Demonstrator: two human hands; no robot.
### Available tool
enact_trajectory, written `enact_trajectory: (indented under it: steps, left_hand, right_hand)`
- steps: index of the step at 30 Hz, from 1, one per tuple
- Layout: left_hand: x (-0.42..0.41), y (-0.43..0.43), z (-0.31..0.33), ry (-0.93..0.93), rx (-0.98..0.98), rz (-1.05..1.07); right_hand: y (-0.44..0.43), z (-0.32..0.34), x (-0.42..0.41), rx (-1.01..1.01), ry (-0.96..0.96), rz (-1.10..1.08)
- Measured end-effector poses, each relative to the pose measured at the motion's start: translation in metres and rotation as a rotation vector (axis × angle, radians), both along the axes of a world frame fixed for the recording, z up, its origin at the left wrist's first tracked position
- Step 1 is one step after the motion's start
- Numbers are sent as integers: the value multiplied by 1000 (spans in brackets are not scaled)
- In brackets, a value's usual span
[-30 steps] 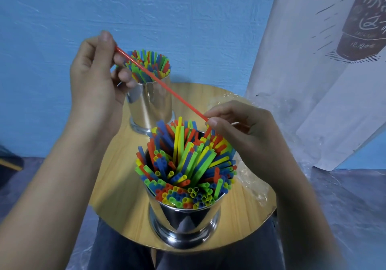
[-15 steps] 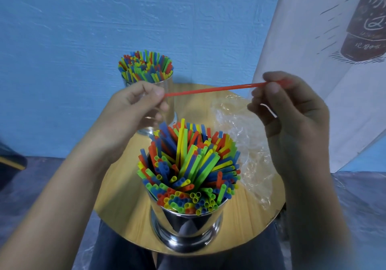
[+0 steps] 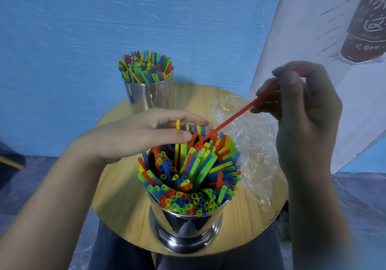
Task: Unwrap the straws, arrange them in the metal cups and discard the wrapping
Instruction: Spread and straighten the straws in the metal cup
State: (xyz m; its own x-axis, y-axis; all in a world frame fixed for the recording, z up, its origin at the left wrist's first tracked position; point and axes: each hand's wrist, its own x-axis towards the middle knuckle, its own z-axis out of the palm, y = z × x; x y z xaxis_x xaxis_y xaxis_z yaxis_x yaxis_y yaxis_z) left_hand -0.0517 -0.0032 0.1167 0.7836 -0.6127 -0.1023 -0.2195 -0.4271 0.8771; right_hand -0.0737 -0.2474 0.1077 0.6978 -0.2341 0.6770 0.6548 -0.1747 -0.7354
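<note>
One red straw (image 3: 234,119) is slanting down-left from the right hand (image 3: 302,111), which is pinching its upper end. Its lower tip is touching the straws (image 3: 188,177) in the near metal cup (image 3: 188,223), just beside the left hand (image 3: 142,136), whose fingers are lying straight and loose, holding nothing.

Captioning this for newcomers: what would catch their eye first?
The near metal cup at the front of the round table bristles with bright straws. Above it, the right hand pinches a red straw slanting down to that bunch, while the left hand reaches over it with straight fingers. A second full cup stands behind; clear wrapping lies at the right.
</note>
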Motion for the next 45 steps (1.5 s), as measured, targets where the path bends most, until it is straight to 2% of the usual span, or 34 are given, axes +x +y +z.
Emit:
enact_trajectory:
  steps: [4, 7, 11, 17, 22, 25, 27, 30, 34, 45]
  left_hand:
    - [1, -2, -1, -16, 6, 13]
    - [0, -4, -2, -37, -10, 68]
    - [-3, -5, -6, 8, -40, 103]
    - [-5, -7, -9, -30, -50, 185]
    - [-5, -5, -14, -163, -20, 394]
    - [-5, 3, -16, -231, 47, 460]
    - [-9, 9, -13, -210, 84, 417]
    - [-10, 15, -4, -77, 94, 299]
    - [-3, 9, 6, -41, 165, 132]
    - [6, -12, 9, -196, 118, 234]
  right_hand:
    - [11, 4, -7, -49, 14, 22]
    - [15, 1, -4, -139, 167, 104]
    - [23, -6, -6, -207, 212, 116]
    - [16, -16, 3, -567, 384, 149]
    - [7, -16, -1, -436, 444, 231]
    - [5, -21, -1, -474, 488, 232]
    - [4, -22, 0, -495, 548, 280]
    - [6, -16, 0, -426, 586, 405]
    - [9, -18, 3, -408, 617, 435]
    - [15, -12, 13, -393, 631, 471]
